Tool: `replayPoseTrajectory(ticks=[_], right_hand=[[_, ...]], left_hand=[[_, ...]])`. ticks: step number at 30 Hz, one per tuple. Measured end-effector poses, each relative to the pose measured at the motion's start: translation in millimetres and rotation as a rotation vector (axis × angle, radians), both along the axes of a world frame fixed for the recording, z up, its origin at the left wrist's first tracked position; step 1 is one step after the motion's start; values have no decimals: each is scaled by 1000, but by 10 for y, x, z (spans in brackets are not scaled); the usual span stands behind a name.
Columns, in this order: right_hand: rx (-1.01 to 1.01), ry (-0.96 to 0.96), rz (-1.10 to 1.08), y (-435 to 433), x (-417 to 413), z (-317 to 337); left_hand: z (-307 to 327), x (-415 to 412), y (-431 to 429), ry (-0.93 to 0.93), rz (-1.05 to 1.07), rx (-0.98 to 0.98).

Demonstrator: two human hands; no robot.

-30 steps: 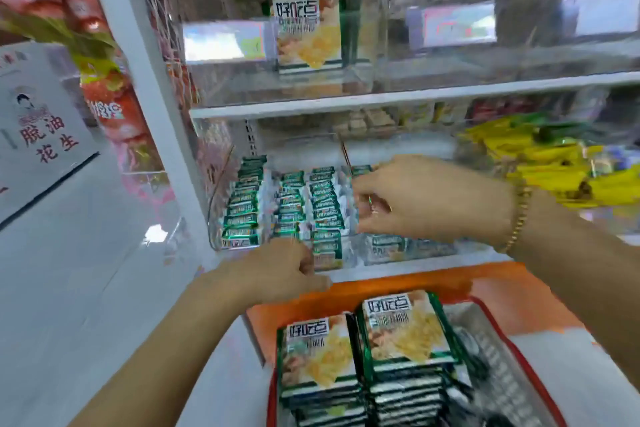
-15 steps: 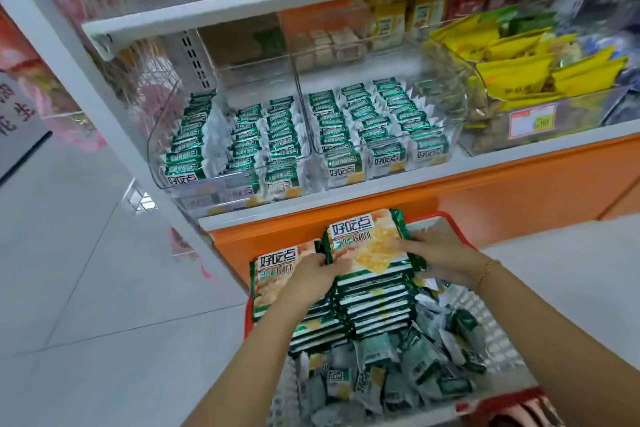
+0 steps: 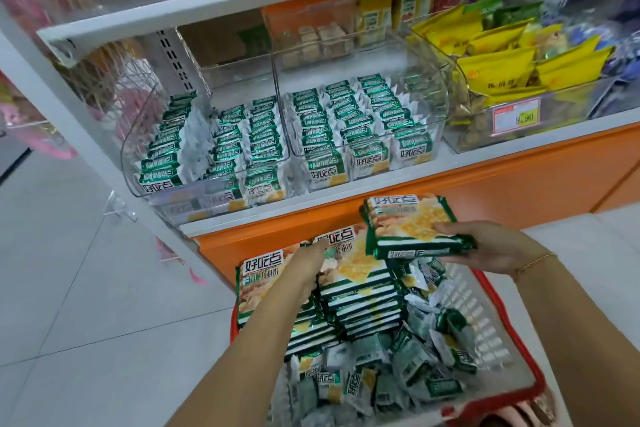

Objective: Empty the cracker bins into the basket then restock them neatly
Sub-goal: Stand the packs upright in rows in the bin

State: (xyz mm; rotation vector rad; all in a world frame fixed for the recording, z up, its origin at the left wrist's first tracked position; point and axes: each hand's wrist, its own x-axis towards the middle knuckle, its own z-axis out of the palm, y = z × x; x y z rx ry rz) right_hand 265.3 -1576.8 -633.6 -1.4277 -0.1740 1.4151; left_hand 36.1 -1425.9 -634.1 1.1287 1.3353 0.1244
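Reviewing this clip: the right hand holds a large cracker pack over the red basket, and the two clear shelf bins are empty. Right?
Not quite. In the head view the right hand holds a large cracker pack over the red basket, but the two clear shelf bins are not empty: both hold rows of small green packs.

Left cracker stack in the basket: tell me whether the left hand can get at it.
Likely yes: left hand lies against the left cracker stack, top mostly bare; right hand holds a cracker pack aside.
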Motion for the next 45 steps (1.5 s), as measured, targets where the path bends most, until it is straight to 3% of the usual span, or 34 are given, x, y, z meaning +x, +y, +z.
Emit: replayPoseTrajectory(ticks=[3,10,17,22,24,28,30,35,38,41,45], right_hand=[[56,-16,-21,-37,22,-15],[62,-90,168,166,-322,-213],[-23,-269,78,208,-575,-478],[51,-152,-5,168,-581,-484],[61,-126,38,140,-577,-473],[82,-167,343,67,-496,-216],[120,-329,479,38,-381,89],[72,-1000,640,201,-278,1065],[188,-995,888,386,-471,1503],[176,-1005,1133,453,-654,1772],[278,-1387,1146,399,-884,2074]], left_hand=[[-4,20,12,-6,17,-4],[10,90,-42,-56,-27,-54],[-5,95,-44,-58,-108,-63],[91,43,-88,-100,-223,-64],[106,-19,-88,-141,-221,-53],[160,-103,-25,-124,-317,94],[363,-199,-48,-168,-339,154],[848,-489,-21,-251,-382,336],[1133,-669,-64,-275,-450,385],[1383,-830,-110,-274,-536,477],[1730,-1057,-227,-223,-644,830]])
